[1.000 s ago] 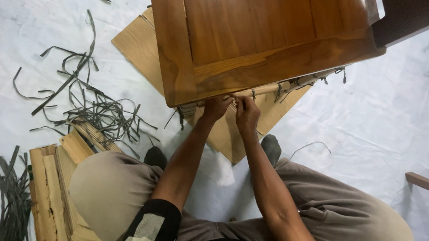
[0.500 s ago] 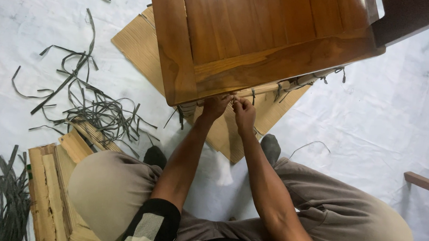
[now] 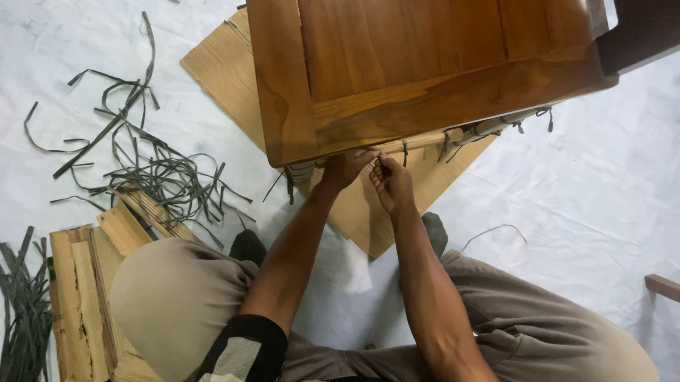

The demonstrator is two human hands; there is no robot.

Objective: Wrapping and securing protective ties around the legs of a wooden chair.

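No packages, labels, signs or screens, as far as visible

**Clothing and body, as worn**

Khaki-beige trousers (image 3: 546, 334), loose, creased at knees. Dark shirt with black short sleeve (image 3: 240, 353) bearing pale blocky print. Dark socks (image 3: 248, 246). Forearms bare; hands, left (image 3: 344, 168) and right (image 3: 391, 184), ungloved.

My right hand (image 3: 391, 184) is drawing back a little toward me from the near edge of the wooden frame (image 3: 434, 89), its fingers (image 3: 377, 164) now pinching just below it. My left hand (image 3: 346, 167) is stretching its fingers right along that edge.
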